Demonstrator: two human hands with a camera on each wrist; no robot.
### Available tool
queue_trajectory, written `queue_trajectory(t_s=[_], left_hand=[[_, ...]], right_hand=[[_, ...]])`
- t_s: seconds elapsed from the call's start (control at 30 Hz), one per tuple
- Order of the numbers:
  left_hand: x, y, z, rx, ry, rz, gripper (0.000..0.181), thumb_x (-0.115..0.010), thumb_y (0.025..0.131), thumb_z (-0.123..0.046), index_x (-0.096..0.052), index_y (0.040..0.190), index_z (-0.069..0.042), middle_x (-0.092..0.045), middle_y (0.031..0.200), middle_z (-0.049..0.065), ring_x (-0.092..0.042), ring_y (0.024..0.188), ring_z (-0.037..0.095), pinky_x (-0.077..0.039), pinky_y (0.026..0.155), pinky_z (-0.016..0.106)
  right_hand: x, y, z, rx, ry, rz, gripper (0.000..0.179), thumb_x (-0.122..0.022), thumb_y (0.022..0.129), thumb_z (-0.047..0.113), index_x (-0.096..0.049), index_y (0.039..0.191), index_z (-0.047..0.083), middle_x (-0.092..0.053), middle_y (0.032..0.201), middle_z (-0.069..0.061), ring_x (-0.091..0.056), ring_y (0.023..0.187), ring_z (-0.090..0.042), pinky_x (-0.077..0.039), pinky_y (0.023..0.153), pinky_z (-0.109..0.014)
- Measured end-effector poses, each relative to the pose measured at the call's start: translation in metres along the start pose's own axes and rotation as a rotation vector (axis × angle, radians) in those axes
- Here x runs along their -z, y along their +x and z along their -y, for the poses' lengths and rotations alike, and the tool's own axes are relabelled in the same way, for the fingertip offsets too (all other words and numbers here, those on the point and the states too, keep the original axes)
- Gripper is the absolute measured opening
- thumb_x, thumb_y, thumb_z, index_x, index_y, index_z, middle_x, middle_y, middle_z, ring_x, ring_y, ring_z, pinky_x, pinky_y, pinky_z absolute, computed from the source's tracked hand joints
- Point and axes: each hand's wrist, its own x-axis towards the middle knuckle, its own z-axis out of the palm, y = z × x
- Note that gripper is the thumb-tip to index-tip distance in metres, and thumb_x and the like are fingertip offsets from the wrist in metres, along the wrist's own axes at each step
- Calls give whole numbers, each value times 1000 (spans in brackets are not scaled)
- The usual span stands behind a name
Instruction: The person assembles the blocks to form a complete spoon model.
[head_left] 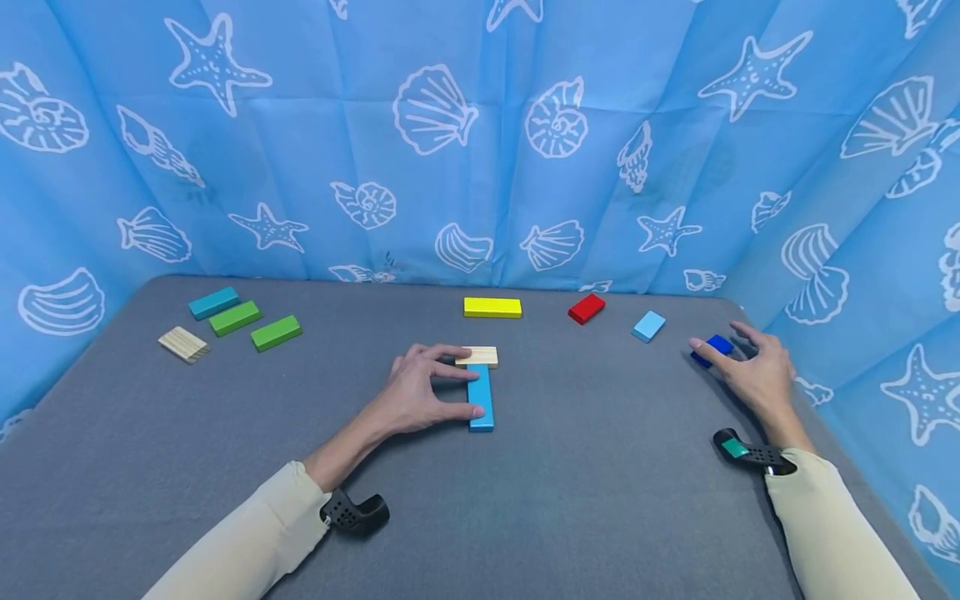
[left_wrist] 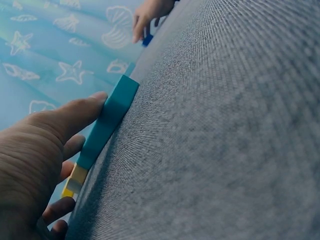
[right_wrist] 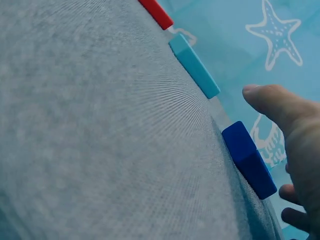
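Note:
A light blue block (head_left: pixel 481 400) lies lengthwise on the grey cloth, its far end against a pale wooden block (head_left: pixel 480 357) set crosswise, forming a T. My left hand (head_left: pixel 420 392) rests over both with fingers extended. Its thumb touches the near part of the light blue block; one finger reaches that block's far end and another lies on the wooden one. In the left wrist view the thumb lies along the block's side (left_wrist: pixel 111 117). Far right, my right hand (head_left: pixel 761 375) spreads around a dark blue block (right_wrist: pixel 248 159), thumb held off it in the right wrist view.
A yellow block (head_left: pixel 492 308), a red block (head_left: pixel 587 309) and a smaller light blue block (head_left: pixel 648 326) lie along the back. At the far left are a teal block (head_left: pixel 214 302), two green blocks (head_left: pixel 276 333) and a wooden block (head_left: pixel 183 344). A patterned curtain (head_left: pixel 315 150) hangs behind.

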Motion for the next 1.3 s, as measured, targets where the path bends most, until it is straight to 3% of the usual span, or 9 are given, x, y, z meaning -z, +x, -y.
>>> queue_trajectory(t_s=[0.1,0.43,0.93,1.3], left_hand=[[0,0,0,4,-5,2,49,-87,77,-49,-78,119,-26,-55,145,-6,-39,131,27,-28,101,55],[-1,-1,0,6,-6,1,49,-87,77,-49,-78,119,-26,-55,146,-7,-39,131,27,-27,101,55],[-1,-1,2,-13,2,-7,49,-87,77,-48,-77,120,-25,-55,146,-7,-40,131,26,-28,100,54],[-1,-1,2,-21,-3,-11,49,-87,77,-48,-77,119,-25,-55,146,-7,-40,131,26,-29,99,53]], right_hand=[[1,0,-2,-26,-4,28,93,-68,91,57,-34,156,0,-32,151,-37,-28,138,-57,-21,105,-72],[-4,1,-7,27,-120,38,93,-69,90,56,-38,149,-9,-34,145,-41,-30,130,-60,-16,98,-74],[-4,0,-6,12,-125,26,88,-71,90,54,-46,141,-13,-34,145,-41,-29,130,-60,-16,98,-74],[0,2,-6,-28,-75,31,92,-73,87,58,-48,141,-12,-44,142,-39,-40,130,-57,-35,99,-67]])
